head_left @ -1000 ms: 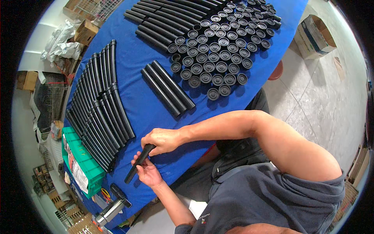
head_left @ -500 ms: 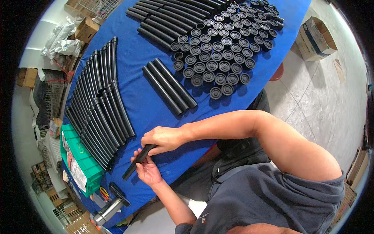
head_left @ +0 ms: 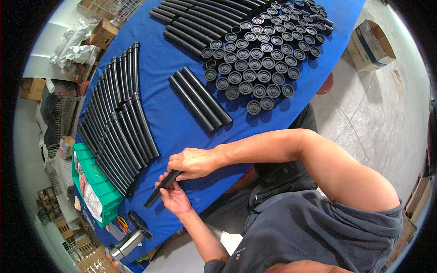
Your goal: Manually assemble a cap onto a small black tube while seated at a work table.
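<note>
Both hands are on one short black tube [head_left: 154, 196], which slants down to the left above the blue-covered table [head_left: 182, 141]. My left hand [head_left: 177, 200] is palm up, its fingers and thumb around the tube's middle. From above, my right hand [head_left: 193, 163] is closed round the upper end and hides it. Beyond the hands, three loose black tubes [head_left: 200, 101] lie side by side on the cloth. To the left, many black tubes with collared ends [head_left: 120, 113] are fanned out in overlapping rows.
Many round black caps [head_left: 255, 64] stand clustered at the back right, beside more black tubes [head_left: 191, 27]. A green crate [head_left: 98, 182], a black-and-silver tool [head_left: 136, 227] and yellow-and-red-handled pliers [head_left: 122, 223] are at the left edge. On the floor is a cardboard box [head_left: 373, 50].
Both hands keep the same hold on the tube. The whole view has shifted very slightly; nothing on the table has visibly moved.
</note>
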Motion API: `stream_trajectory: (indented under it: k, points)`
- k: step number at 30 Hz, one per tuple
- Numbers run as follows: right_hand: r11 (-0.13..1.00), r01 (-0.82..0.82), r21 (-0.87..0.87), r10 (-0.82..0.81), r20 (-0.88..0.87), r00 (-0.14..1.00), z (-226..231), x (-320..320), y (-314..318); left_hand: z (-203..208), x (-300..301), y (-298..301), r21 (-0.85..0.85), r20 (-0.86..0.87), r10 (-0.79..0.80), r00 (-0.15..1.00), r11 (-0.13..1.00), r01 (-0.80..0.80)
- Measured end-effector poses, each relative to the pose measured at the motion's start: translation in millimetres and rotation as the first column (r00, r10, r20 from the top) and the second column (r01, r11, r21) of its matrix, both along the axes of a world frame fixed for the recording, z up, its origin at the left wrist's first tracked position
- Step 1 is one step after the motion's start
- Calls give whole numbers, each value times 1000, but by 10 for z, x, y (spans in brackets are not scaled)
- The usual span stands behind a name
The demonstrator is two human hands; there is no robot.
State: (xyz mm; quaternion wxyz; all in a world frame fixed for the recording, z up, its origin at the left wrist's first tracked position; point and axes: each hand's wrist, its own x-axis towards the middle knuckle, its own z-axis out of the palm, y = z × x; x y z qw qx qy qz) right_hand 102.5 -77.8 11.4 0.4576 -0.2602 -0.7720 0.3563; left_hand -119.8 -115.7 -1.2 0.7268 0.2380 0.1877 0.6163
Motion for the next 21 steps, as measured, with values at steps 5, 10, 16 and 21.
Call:
stream_trajectory:
  k: [5, 10, 16, 21]
  points:
    - [993, 0, 116, -12, 101, 995, 17, 7, -28, -57, -40, 16, -9, 50, -39, 998, 999, 39]
    - [983, -101, -152, 103, 4, 995, 40, 41, 30, -26, 10, 14, 23, -18, -15, 1000, 1000, 15]
    - [996, -72, -61, 69, -39, 997, 56, 46, 26, -36, -30, 29, -24, 57, -36, 998, 999, 38]
    - [999, -5, 46, 9, -88, 996, -58, 6, 42, -29, -5, 46, -12, -45, 2, 999, 1000, -3]
